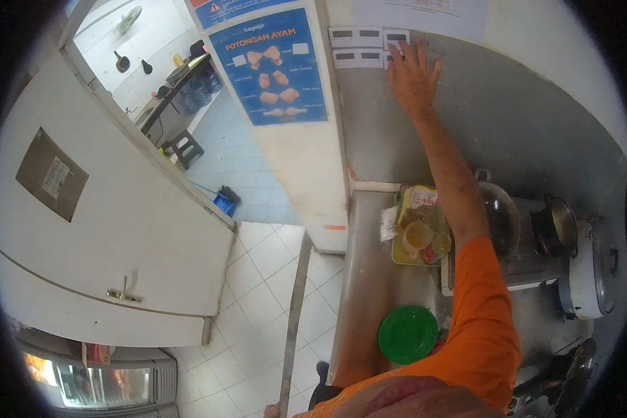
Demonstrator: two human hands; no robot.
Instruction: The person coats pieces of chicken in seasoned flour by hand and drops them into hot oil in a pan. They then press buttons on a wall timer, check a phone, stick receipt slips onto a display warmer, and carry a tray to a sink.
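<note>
My right hand (415,78) is raised to the wall with its fingers spread. Its fingertips are over white switch plates with dark rockers (356,37), at the right-hand end of the group; whether they press one is not clear. At the bottom edge, only a small part of my left hand (272,411) shows, closed around the lower end of a long grey pole (296,313). That pole stretches away over the tiled floor (247,299). An orange sleeve (486,313) covers my right upper arm.
Below my right arm, a steel counter (361,279) carries a green round lid (408,334), a yellow tray (405,256) with containers, and a dark wok (503,219) and pot (556,226) on a stove. A white door (118,209) stands left; a blue poster (268,70) hangs beside the doorway.
</note>
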